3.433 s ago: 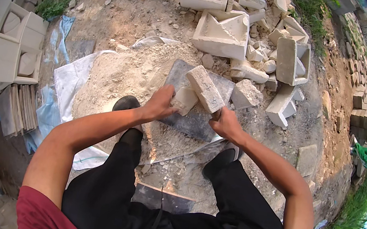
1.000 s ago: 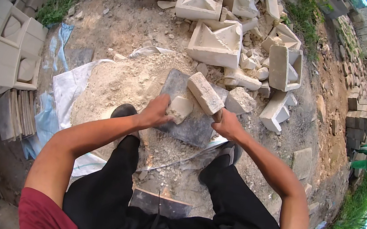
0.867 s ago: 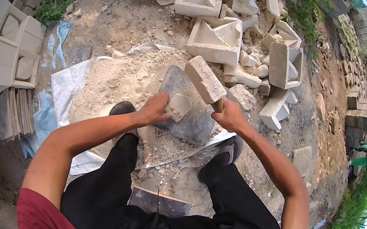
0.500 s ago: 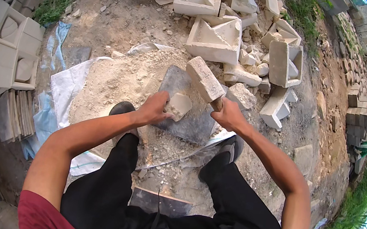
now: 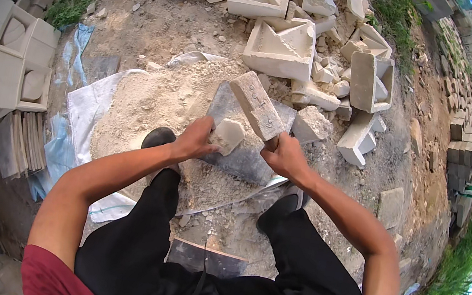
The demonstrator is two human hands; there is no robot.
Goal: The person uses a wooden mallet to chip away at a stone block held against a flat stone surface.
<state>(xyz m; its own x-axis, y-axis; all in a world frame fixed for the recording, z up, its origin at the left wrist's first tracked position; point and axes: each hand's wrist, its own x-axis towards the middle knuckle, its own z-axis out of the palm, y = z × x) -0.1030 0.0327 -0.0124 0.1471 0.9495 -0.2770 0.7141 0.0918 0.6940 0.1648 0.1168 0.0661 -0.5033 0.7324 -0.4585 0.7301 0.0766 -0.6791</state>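
My left hand (image 5: 194,138) is closed on the edge of a pale, angular chunk of block (image 5: 228,136). Beneath the chunk lies a dark grey slab (image 5: 245,164), dusted with powder. My right hand (image 5: 285,155) grips the short handle of a mallet (image 5: 256,105), whose long, blocky, dust-covered head is raised above the slab, pointing up and to the left. The mallet head and the chunk are apart in the picture. Beside the slab on the left spreads a heap of pale crushed rubble (image 5: 155,96), lying on a white sheet (image 5: 87,104).
Broken pale blocks (image 5: 281,47) and fragments are piled beyond the slab to the right. One larger lump (image 5: 312,125) rests by the slab's far right corner. Stacked blocks (image 5: 8,55) and leaning thin boards (image 5: 22,143) stand at the left. My shoes flank the slab.
The mallet has shifted slightly left and its head has turned, with my right hand moving left too. My left hand stays on the chunk, which has barely moved.
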